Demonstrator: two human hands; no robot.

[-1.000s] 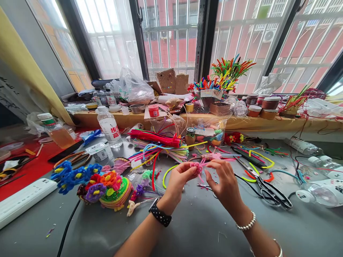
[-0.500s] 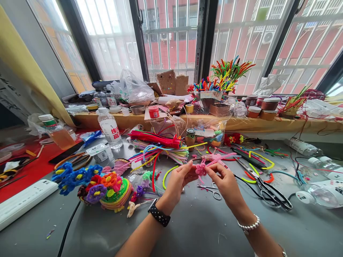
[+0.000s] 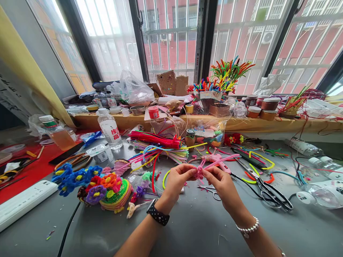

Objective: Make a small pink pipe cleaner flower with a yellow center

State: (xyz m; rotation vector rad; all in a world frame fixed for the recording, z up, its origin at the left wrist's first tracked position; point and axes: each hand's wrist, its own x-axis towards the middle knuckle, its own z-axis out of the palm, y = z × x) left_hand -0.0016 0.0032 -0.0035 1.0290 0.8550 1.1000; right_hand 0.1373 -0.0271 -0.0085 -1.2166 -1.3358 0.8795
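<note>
A small pink pipe-cleaner flower (image 3: 199, 172) hangs above the grey table between my two hands. My left hand (image 3: 179, 180) pinches its left side between thumb and fingers. On its right side, my right hand (image 3: 220, 181) grips it with thumb and index finger. Long pink stems (image 3: 223, 159) run from it up and to the right. Just behind my hands is a pink glue gun (image 3: 217, 160), partly hidden. Small scissors (image 3: 213, 191) lie beneath the held flower, partly covered by my right hand.
Pipe-cleaner bundles (image 3: 158, 139) lie behind my hands. Finished flowers (image 3: 96, 189) and a water bottle (image 3: 110, 129) stand on the left. Large scissors (image 3: 268, 191) and a lying bottle (image 3: 321, 193) are on the right. A white power strip (image 3: 25, 201) sits at far left.
My left thumb has moved right and down onto the pink flower. The flower has shifted slightly left and turned, its loops now pointing up. My right hand has come slightly left with it.
</note>
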